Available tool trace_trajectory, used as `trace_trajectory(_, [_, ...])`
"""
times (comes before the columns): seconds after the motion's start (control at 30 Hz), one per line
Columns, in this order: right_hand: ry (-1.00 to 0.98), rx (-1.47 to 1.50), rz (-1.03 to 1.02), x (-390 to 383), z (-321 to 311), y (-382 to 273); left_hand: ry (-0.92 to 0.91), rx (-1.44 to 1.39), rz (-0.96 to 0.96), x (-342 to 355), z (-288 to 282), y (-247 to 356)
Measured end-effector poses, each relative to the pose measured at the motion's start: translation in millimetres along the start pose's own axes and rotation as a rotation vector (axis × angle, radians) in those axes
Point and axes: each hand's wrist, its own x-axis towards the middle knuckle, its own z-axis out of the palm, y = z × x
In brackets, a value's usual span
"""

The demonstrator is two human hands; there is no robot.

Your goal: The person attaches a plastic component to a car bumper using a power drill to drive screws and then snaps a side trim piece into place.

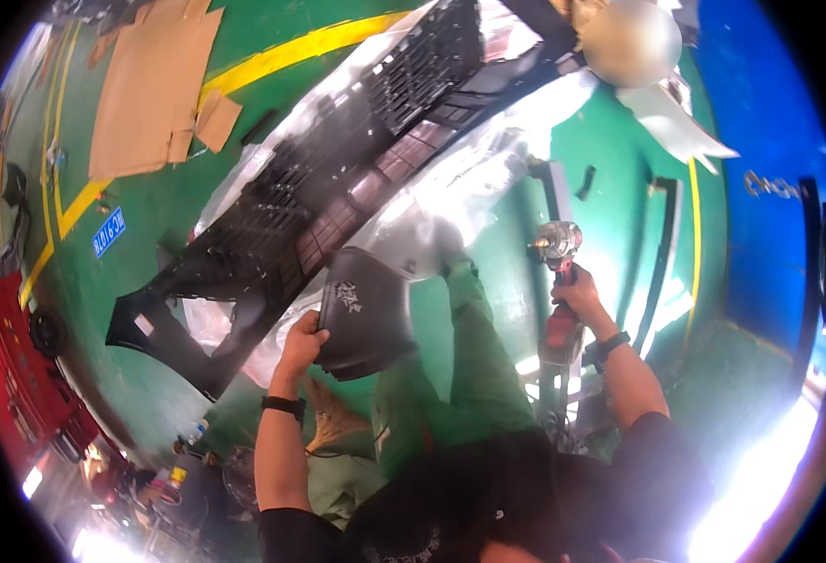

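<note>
My left hand (302, 342) is closed on the left edge of a dark, curved plastic panel (366, 319) with a pale marking on it. The panel is held in front of my legs, beside the lower edge of a long black slatted grille panel (333, 202). My right hand (578, 293) is wrapped round the handle of a red and grey cordless drill (559, 246), held up off to the right. The drill's bit points left, apart from both panels. Clear plastic sheeting (516, 141) lies under and beside the grille.
Another person (631, 45) is at the far end of the grille. Grey metal bars (662, 253) stand to the right, near a blue surface (760, 103). Flattened cardboard (150, 89) and a blue plate (110, 232) lie on the green floor. A red vehicle part (23, 366) is at left.
</note>
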Motion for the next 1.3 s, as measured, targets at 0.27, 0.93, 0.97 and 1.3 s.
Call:
trace_trajectory(0.27, [-0.208, -0.438, -0.076, 231.8, 55.7, 36.6, -0.057, 0.278, -0.029, 223.6, 56.5, -106.2])
trace_trajectory(0.93, [-0.312, -0.713, -0.193, 521.9, 255.1, 176.5, 0.249, 1.014, 0.190, 469.1, 82.1, -263.6])
trace_trajectory(0.97, [-0.310, -0.711, -0.205, 528.4, 255.7, 186.1, 0.306, 1.009, 0.286, 465.5, 88.3, -265.5])
trace_trajectory(1.3, [-0.223, -0.613, -0.331, 523.7, 278.3, 214.1, 0.167, 0.887, 0.591, 520.1, 122.0, -274.4])
